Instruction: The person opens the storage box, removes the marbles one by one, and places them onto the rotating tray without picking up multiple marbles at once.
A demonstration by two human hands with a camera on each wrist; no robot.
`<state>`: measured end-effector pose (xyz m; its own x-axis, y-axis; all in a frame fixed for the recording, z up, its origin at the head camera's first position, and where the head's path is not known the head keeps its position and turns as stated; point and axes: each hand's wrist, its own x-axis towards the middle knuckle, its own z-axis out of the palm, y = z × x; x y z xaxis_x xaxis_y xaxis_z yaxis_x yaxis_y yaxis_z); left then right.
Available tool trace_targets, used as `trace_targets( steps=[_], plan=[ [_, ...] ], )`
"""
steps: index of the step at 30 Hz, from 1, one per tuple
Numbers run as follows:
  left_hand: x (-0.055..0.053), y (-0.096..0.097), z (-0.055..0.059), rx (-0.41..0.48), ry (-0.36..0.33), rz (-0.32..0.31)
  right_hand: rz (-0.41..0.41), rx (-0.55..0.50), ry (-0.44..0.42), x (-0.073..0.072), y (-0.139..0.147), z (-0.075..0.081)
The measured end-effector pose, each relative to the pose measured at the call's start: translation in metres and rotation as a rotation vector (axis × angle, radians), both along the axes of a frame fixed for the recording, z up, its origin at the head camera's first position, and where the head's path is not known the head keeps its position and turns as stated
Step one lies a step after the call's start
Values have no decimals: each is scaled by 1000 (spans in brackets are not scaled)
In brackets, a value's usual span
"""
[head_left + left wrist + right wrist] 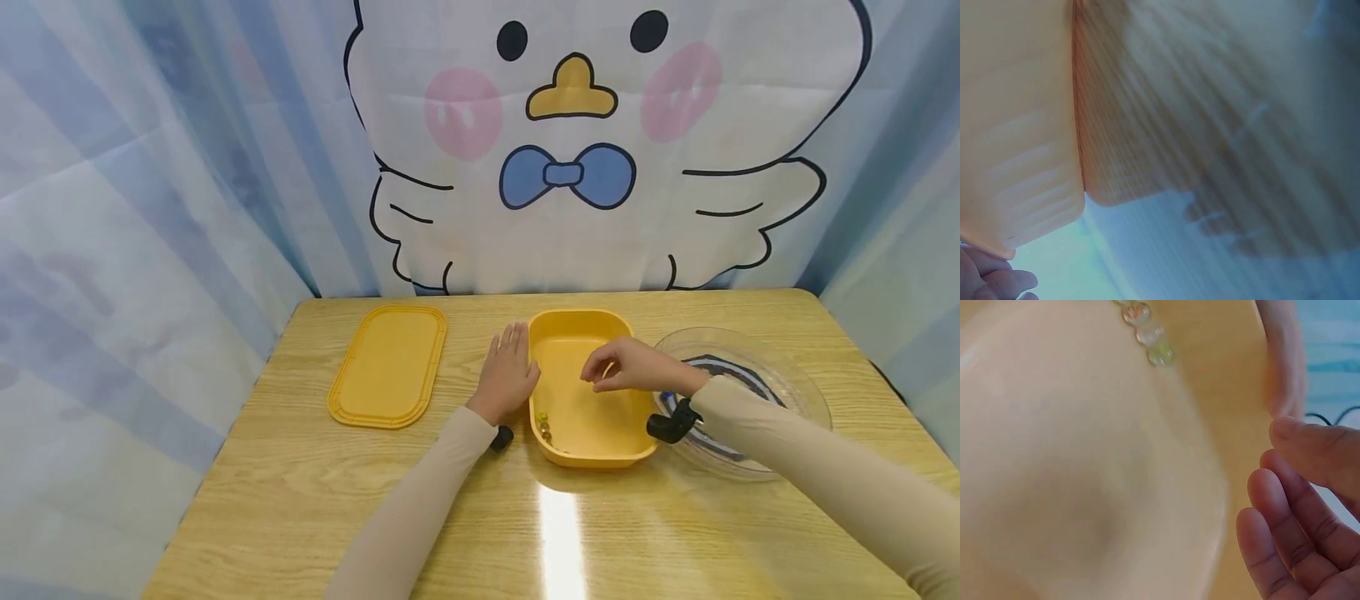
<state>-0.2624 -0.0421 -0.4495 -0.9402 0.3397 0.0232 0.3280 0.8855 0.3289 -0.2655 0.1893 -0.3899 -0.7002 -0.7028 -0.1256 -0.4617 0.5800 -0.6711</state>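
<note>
A yellow tub (596, 417) stands on the wooden table. Several small clear glass marbles, tinted green and amber (543, 427), lie in a row along its left inner wall; up close, the right wrist view shows these marbles (1149, 333) lined up by the wall. My left hand (506, 375) lies with straight fingers along the tub's left outer side. Over the tub's middle hangs my right hand (630, 367), its fingers loosely bent. Thumb and fingertips (1270, 490) come close together in the right wrist view, and nothing shows between them.
A round clear plastic dish (806, 392) with a dark and pale striped pattern in it stands right of the tub, partly under my right forearm. A small blue thing (666, 398) shows by its left side. A yellow lid or tray (390, 367) lies flat to the left.
</note>
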Motion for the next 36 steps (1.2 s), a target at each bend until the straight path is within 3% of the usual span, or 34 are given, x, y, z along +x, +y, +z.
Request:
trace_targets(
  steps=[6,16,36],
  plan=[
    [0,0,-1,-5,10,10,109,-36,12,-5,-28,-17],
    [-1,0,0,-9,23,9,215,-32,-3,-6,-53,-35],
    [-1,1,-1,-12,31,19,242,0,51,-2,-64,-51]
  ],
)
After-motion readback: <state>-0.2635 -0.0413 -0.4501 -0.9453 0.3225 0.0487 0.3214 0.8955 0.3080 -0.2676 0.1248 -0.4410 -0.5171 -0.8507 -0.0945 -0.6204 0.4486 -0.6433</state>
